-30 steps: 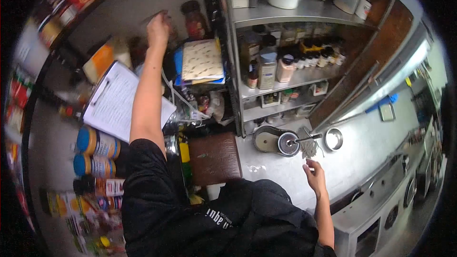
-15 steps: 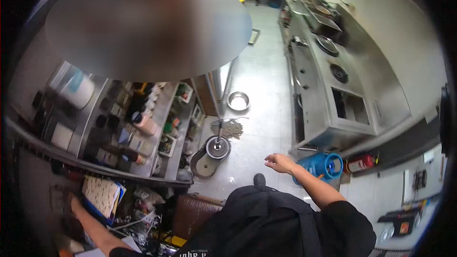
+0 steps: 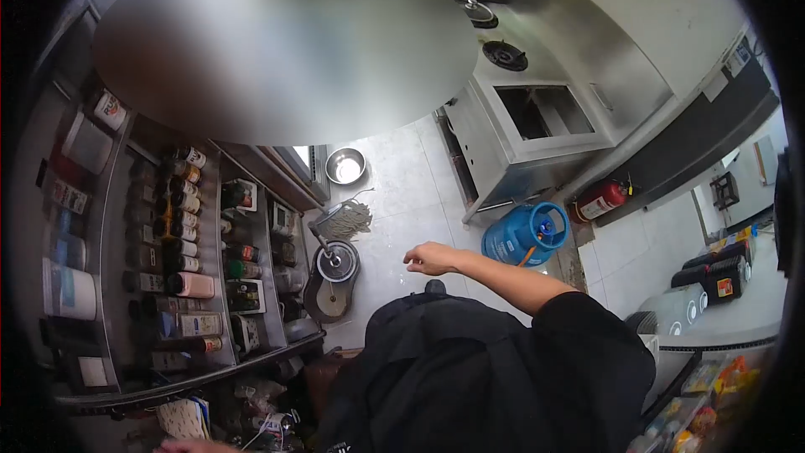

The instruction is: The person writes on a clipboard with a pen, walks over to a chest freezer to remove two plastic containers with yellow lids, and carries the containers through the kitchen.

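With my view swung further right, the left hand (image 3: 189, 447) sits at the lower edge near the patterned notebook (image 3: 181, 419), so I can't tell its grip; the right hand (image 3: 430, 258) hangs empty, fingers loosely apart.

Mop bucket (image 3: 317, 295): oblong, greyish, round metal spin basket (image 3: 344, 268) fitted at one end; standing upright on pale tiled floor (image 3: 402, 172). Notebook (image 3: 181, 419): cream cover with dark flecks, closed; lying at lower left.
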`<action>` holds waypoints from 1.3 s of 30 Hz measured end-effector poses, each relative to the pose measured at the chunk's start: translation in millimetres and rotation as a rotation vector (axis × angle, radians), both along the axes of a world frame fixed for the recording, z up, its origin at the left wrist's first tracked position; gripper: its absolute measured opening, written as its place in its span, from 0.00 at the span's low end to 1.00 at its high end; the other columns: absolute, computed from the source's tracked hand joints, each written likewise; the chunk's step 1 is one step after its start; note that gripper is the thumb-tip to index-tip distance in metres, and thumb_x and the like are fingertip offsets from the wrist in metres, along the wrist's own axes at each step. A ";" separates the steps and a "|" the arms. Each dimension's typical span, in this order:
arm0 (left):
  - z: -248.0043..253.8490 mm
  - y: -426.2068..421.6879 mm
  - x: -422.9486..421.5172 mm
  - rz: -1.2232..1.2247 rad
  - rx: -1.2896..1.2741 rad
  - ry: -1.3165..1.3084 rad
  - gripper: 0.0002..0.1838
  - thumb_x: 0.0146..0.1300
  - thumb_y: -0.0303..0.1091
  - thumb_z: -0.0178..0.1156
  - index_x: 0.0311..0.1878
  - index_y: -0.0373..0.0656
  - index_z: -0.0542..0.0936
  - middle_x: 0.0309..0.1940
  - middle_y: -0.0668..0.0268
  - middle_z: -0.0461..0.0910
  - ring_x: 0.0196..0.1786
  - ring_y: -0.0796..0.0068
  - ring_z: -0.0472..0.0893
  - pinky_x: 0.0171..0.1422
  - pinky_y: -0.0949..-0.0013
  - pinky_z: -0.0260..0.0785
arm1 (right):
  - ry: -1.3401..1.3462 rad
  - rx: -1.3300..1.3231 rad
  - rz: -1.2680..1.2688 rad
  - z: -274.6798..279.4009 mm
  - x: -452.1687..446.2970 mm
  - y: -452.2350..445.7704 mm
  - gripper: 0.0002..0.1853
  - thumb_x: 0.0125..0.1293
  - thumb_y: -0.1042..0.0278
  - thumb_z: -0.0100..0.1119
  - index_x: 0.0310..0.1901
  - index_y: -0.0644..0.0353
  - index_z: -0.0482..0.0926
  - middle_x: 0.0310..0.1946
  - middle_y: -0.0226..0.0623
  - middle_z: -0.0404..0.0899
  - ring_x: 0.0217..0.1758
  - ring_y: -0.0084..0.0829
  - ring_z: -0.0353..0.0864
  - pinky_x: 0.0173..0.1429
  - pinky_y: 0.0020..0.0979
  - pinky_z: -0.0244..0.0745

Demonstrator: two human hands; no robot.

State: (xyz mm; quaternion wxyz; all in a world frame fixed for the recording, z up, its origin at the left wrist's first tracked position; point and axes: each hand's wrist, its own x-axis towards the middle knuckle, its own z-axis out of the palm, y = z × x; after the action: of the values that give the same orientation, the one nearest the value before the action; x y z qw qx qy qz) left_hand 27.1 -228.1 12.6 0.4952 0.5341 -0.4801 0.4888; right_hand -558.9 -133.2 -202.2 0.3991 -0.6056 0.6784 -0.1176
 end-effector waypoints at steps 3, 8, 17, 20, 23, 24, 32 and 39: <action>-56.9 -9.8 -124.0 -0.327 0.286 0.151 0.24 0.62 0.27 0.61 0.59 0.35 0.66 0.58 0.51 0.65 0.52 0.56 0.74 0.50 0.58 0.75 | -0.074 -0.013 0.123 5.9 -11.2 -10.8 0.18 0.62 0.58 0.56 0.50 0.59 0.78 0.41 0.46 0.82 0.47 0.46 0.80 0.53 0.41 0.72; -60.2 -32.8 -312.2 -0.766 0.494 0.301 0.29 0.63 0.25 0.57 0.66 0.37 0.58 0.65 0.56 0.56 0.57 0.59 0.71 0.56 0.61 0.71 | -0.150 -0.065 0.084 -0.4 -59.8 -4.7 0.17 0.63 0.62 0.56 0.50 0.59 0.77 0.38 0.45 0.82 0.44 0.45 0.80 0.49 0.41 0.72; -98.9 -81.4 -524.8 -1.478 0.852 0.305 0.29 0.65 0.27 0.56 0.67 0.38 0.57 0.65 0.55 0.56 0.57 0.61 0.69 0.60 0.62 0.67 | -0.095 -0.088 -0.780 -11.0 -134.7 177.7 0.15 0.63 0.63 0.54 0.49 0.57 0.78 0.44 0.48 0.80 0.50 0.48 0.77 0.54 0.44 0.70; -133.9 -53.5 -618.0 -1.644 1.065 0.121 0.31 0.63 0.31 0.58 0.67 0.37 0.58 0.66 0.55 0.54 0.59 0.60 0.68 0.61 0.61 0.66 | -0.042 -0.020 -1.082 5.3 -112.8 265.2 0.15 0.64 0.64 0.53 0.50 0.56 0.78 0.44 0.48 0.80 0.50 0.47 0.77 0.54 0.43 0.70; -132.8 23.5 -708.1 -1.958 1.234 0.033 0.31 0.62 0.28 0.59 0.67 0.38 0.58 0.67 0.55 0.52 0.63 0.60 0.65 0.62 0.61 0.65 | -0.074 -0.037 -1.419 2.3 -79.4 366.6 0.15 0.65 0.66 0.53 0.52 0.58 0.77 0.43 0.47 0.80 0.47 0.42 0.79 0.51 0.38 0.72; -127.3 56.9 -730.3 -2.042 1.256 -0.025 0.32 0.62 0.28 0.59 0.67 0.38 0.57 0.67 0.55 0.52 0.64 0.60 0.65 0.62 0.61 0.64 | 0.002 0.027 -1.470 -0.5 -67.4 402.7 0.15 0.65 0.67 0.54 0.52 0.60 0.76 0.42 0.47 0.81 0.44 0.39 0.81 0.50 0.34 0.74; -130.3 309.2 -828.2 -2.394 1.371 -0.307 0.31 0.60 0.27 0.60 0.66 0.39 0.60 0.68 0.56 0.48 0.61 0.61 0.65 0.61 0.61 0.64 | 0.182 -0.137 -2.092 2.3 -19.5 649.6 0.14 0.64 0.67 0.55 0.51 0.60 0.78 0.34 0.45 0.82 0.37 0.36 0.80 0.43 0.34 0.74; -103.9 468.5 -900.3 -2.503 1.334 -0.261 0.32 0.59 0.25 0.61 0.65 0.38 0.60 0.68 0.56 0.48 0.61 0.60 0.66 0.60 0.61 0.65 | 0.465 -0.192 -2.106 71.5 -165.1 819.2 0.14 0.65 0.61 0.56 0.47 0.60 0.80 0.36 0.46 0.82 0.38 0.37 0.82 0.45 0.34 0.74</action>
State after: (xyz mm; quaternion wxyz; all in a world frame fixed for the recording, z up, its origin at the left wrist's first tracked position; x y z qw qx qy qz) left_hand -873.2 240.4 -91.3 0.2062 -0.1542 -0.8058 -0.5333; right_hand -724.1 686.0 -130.6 -0.0901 0.2453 0.9048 -0.3362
